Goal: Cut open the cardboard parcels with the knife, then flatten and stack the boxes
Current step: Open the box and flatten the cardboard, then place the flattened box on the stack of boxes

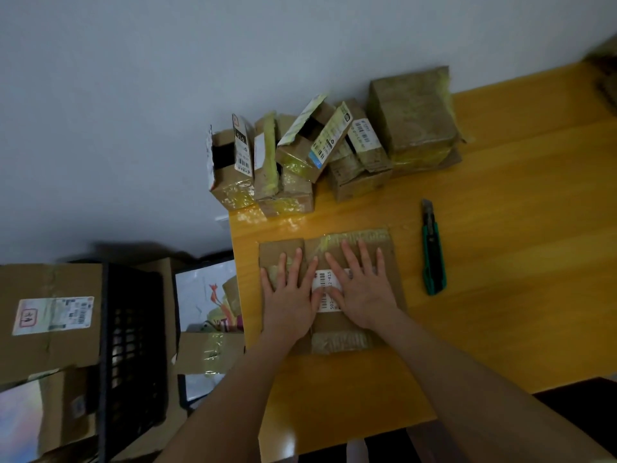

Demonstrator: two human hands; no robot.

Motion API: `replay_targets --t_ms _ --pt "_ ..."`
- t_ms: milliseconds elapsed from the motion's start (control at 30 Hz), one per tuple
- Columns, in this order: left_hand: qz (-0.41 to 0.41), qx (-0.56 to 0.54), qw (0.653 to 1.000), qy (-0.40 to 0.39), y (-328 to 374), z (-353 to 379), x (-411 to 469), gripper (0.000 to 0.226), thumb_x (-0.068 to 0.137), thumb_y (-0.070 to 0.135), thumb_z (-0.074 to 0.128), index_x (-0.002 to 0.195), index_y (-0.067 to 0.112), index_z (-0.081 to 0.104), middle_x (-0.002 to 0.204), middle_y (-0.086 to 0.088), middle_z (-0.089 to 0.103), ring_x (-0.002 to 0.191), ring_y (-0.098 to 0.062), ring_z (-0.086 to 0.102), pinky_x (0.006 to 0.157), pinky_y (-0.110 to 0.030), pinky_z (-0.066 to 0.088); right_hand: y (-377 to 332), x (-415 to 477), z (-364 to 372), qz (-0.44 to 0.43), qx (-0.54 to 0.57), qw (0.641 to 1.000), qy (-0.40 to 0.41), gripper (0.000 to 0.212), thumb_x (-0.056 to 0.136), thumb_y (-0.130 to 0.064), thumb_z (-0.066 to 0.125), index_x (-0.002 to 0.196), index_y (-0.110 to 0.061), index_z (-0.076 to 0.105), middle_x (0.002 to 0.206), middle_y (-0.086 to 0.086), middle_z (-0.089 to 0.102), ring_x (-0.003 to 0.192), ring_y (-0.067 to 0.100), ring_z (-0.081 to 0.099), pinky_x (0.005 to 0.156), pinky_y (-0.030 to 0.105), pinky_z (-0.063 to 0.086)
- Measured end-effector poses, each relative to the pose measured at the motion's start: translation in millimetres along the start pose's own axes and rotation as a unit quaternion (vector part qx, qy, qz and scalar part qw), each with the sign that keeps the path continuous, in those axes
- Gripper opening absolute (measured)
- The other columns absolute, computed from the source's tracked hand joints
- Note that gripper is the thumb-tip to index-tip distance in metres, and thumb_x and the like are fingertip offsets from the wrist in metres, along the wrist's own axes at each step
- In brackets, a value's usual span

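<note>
A flattened cardboard box (384,252) with a white barcode label lies on the yellow wooden table (500,228). My left hand (290,289) and my right hand (362,282) press flat on it side by side, fingers spread and straight. The green utility knife (434,252) lies on the table to the right of the box, apart from both hands. Several taped parcels (293,155) stand in a row at the table's far edge against the wall, some with open flaps. The largest parcel (414,115) sits at the right end of the row.
Left of the table, lower down, are a big cardboard box (50,315) with a shipping label, a black plastic crate (133,345) and an open box holding colourful packaging (207,295). A dark chair edge (577,402) shows at the lower right.
</note>
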State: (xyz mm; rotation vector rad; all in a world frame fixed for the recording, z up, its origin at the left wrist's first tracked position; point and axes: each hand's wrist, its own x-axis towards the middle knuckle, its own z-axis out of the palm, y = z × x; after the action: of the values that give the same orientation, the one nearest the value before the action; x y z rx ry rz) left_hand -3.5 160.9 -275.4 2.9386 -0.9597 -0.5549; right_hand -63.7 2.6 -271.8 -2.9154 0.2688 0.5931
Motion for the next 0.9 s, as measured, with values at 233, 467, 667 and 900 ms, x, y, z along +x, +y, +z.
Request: replay_targets --t_ms 233,467,667,900 --pt "-0.036 -0.048 0.998 0.032 -5 -33 -16 0.068 0.100 0.044 0.038 0.155 0.018 0.008 0.162 -0.012 0.000 0.148 -0.030 0.007 0.120 -0.050 0.010 15 -27 -37 0.080 0.081 0.993 0.010 0.076 0.097 -0.047 0.043 0.154 -0.027 -0.002 0.161 0.010 -0.009 0.148 0.032 0.000 0.119 0.050 0.009" --pt "-0.099 -0.070 0.992 0.034 -3 -32 -38 0.071 0.097 0.042 0.049 0.154 0.020 0.014 0.161 -0.015 0.005 0.148 -0.034 0.006 0.119 -0.053 0.013 19 -73 -29 0.245 0.122 0.962 -0.006 0.087 0.085 -0.067 0.051 0.149 -0.017 0.019 0.146 0.012 0.035 0.131 0.030 0.039 0.100 0.043 0.039" --pt "-0.095 -0.047 0.994 -0.032 1 -28 -42 0.066 0.099 0.045 0.042 0.155 0.029 0.010 0.163 -0.008 0.003 0.148 -0.035 -0.006 0.119 -0.056 0.008 12 -76 -25 0.297 0.391 0.871 -0.026 0.066 0.079 -0.047 0.072 0.130 -0.011 0.052 0.124 0.007 0.061 0.107 0.024 0.060 0.088 0.039 0.053" --pt "-0.196 -0.079 0.977 -0.023 31 -62 -31 0.095 0.082 0.069 0.055 0.154 0.029 0.006 0.161 -0.012 -0.004 0.147 -0.040 0.000 0.112 -0.062 0.012 46 -91 -55 0.294 0.531 0.793 0.051 0.048 0.095 -0.022 0.058 0.139 -0.007 0.046 0.137 0.009 0.053 0.117 0.025 0.054 0.093 0.030 0.047"
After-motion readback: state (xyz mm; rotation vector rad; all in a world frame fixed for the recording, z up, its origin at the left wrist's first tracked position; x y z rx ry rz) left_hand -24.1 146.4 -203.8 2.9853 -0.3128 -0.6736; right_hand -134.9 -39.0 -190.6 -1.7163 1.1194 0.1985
